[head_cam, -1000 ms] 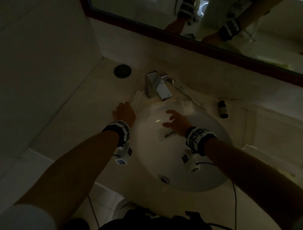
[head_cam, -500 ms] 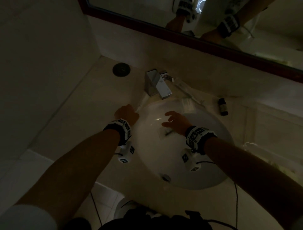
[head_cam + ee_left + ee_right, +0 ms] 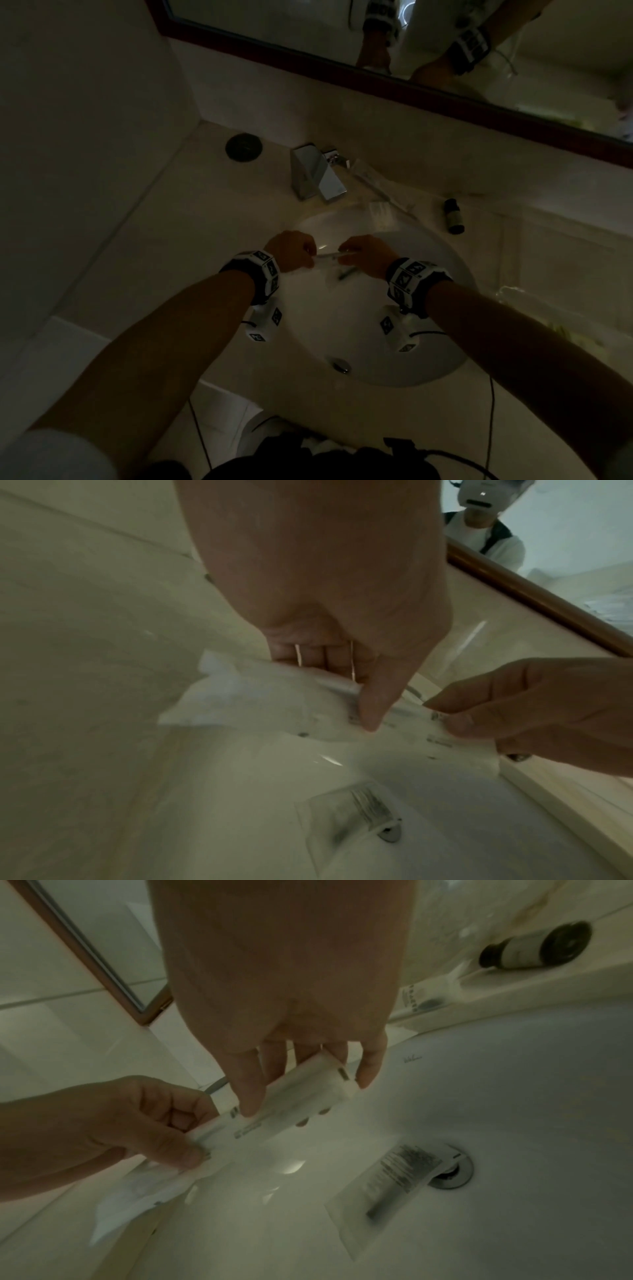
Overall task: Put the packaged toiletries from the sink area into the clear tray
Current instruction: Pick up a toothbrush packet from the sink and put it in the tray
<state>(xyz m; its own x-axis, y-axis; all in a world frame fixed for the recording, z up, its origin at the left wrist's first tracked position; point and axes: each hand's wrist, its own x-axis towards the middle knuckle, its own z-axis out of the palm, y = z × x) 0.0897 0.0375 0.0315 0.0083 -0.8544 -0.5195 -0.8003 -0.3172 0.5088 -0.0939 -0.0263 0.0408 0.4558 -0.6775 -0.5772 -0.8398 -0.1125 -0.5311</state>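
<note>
Over the white sink basin (image 3: 394,342) my two hands meet on one white paper packet (image 3: 274,704) (image 3: 240,1131) (image 3: 327,255). My left hand (image 3: 342,691) (image 3: 305,253) pinches its left part between thumb and curled fingers. The right hand (image 3: 308,1093) (image 3: 346,253) grips the other end with thumb and fingertips. A second, flat printed packet (image 3: 387,1185) (image 3: 346,821) lies in the basin beside the drain (image 3: 452,1172). More wrapped items (image 3: 380,212) sit on the rim behind the basin. The clear tray (image 3: 513,294) shows dimly at the right.
A chrome faucet (image 3: 315,174) stands behind the basin, with a long wrapped item (image 3: 376,188) to its right. A small dark bottle (image 3: 454,219) (image 3: 537,947) lies on the counter. A round dark cap (image 3: 244,150) sits at the back left, below the mirror (image 3: 445,51).
My left hand left the counter beside the faucet and carried the white packet right, over the basin. My right hand rose off the basin packet and now grips the carried packet's other end.
</note>
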